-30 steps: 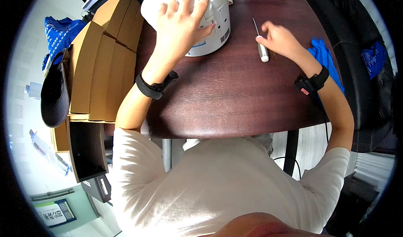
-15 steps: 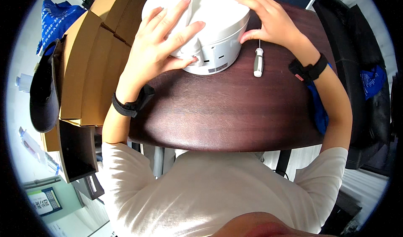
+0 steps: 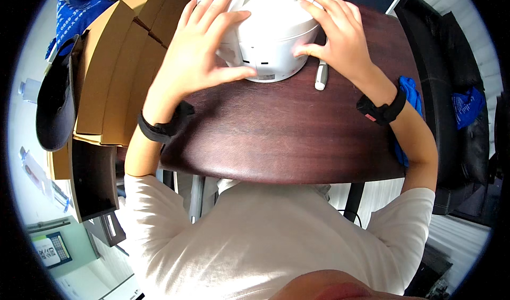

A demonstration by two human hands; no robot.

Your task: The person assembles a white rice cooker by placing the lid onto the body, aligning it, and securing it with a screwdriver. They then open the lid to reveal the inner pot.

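Observation:
A round white appliance, which looks like a rice cooker, stands upright near the table's far edge. Its rounded lid faces up, and dark slots show low on its front. My left hand grips its left side, fingers spread over the lid and thumb by the front wall. At the right, my right hand has its fingertips on the lid's rim and its thumb against the side. A screwdriver with a grey and white handle lies beside the cooker, below my right hand; its shaft is mostly hidden.
Brown cardboard boxes rise along the table's left side, with a dark cap and a blue bag beyond. Blue cloth hangs at the right edge of the dark wooden table. A black sofa stands further right.
The cooker has turned between my hands, its front slots and the projecting part shifting left. My hands remain on it, the left thumb now stretched straighter. The whole view has shifted slightly.

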